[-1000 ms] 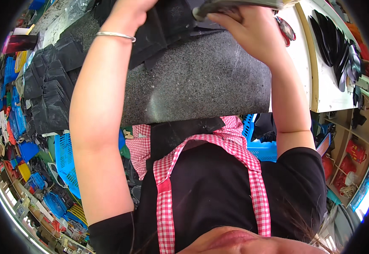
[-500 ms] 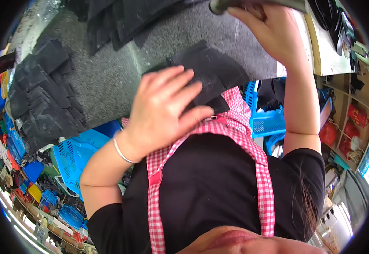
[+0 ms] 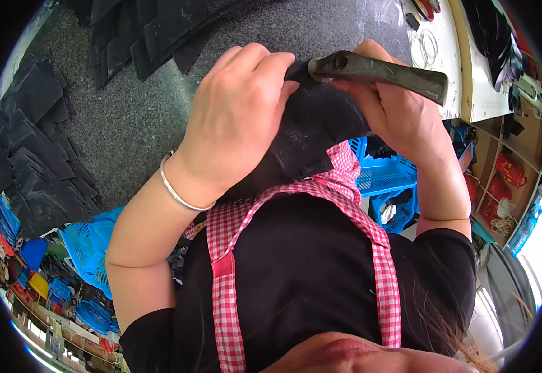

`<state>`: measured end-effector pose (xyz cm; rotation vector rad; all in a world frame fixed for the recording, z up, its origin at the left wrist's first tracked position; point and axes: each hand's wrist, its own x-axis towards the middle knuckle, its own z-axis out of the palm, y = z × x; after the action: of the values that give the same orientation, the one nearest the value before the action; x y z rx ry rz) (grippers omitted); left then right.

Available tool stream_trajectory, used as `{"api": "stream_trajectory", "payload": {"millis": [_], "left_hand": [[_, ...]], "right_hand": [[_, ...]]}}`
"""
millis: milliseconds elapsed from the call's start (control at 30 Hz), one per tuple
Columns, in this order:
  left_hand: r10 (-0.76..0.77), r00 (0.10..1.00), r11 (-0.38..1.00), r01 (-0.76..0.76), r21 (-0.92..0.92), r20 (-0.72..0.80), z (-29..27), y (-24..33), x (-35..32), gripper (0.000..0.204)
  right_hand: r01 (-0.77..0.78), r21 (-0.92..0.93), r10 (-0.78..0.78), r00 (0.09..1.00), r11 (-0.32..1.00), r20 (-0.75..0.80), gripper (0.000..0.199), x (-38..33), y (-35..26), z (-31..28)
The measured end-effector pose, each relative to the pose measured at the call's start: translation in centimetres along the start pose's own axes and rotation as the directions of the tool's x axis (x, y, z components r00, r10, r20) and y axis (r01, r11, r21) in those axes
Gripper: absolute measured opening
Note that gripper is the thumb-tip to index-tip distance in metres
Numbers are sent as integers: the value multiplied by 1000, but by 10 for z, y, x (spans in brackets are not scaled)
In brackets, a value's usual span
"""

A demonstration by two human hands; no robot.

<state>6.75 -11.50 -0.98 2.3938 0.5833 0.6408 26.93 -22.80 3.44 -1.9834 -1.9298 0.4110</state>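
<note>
In my right hand point(image 3: 401, 102) is a hammer with a dark, worn metal head point(image 3: 401, 76). My fingers wrap round it below the head, and its handle is mostly hidden. The round striking face rests at or just above the top edge of a black sheet piece point(image 3: 314, 118), perhaps leather or fabric, at the near edge of the table. My left hand point(image 3: 236, 112) is at that piece's upper left, fingers bent and thumb and forefinger closed on its edge. Whether the two fingertips fully meet is hard to make out.
Overlapping black pieces lie on the speckled grey tabletop point(image 3: 121, 137), in one pile at the far side point(image 3: 152, 31) and another pile at the left point(image 3: 41, 161). Blue plastic baskets point(image 3: 389, 177) stand below the near edge. A white surface point(image 3: 451, 56) with a thin cord adjoins at right.
My right hand has brought the hammer down and nearer, onto the black piece's edge. My left hand, spread before, has moved up and closed on the piece. The view has shifted slightly.
</note>
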Motion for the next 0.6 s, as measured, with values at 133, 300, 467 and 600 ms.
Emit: {"api": "stream_trajectory", "payload": {"millis": [133, 300, 467, 600], "left_hand": [[93, 991, 995, -95, -20, -96, 8, -9, -6, 28], [167, 981, 981, -155, 117, -102, 10, -7, -9, 37], [250, 966, 946, -228, 232, -71, 10, -10, -8, 31], [245, 969, 932, -229, 282, -20, 7, -4, -8, 32]], "right_hand": [[-56, 8, 56, 998, 998, 30, 17, 0, -1, -2], [-34, 66, 33, 999, 997, 24, 17, 3, 0, -3], [-34, 58, 32, 998, 998, 48, 18, 4, 1, -6], [-41, 90, 42, 999, 995, -9, 19, 12, -2, -10]]}}
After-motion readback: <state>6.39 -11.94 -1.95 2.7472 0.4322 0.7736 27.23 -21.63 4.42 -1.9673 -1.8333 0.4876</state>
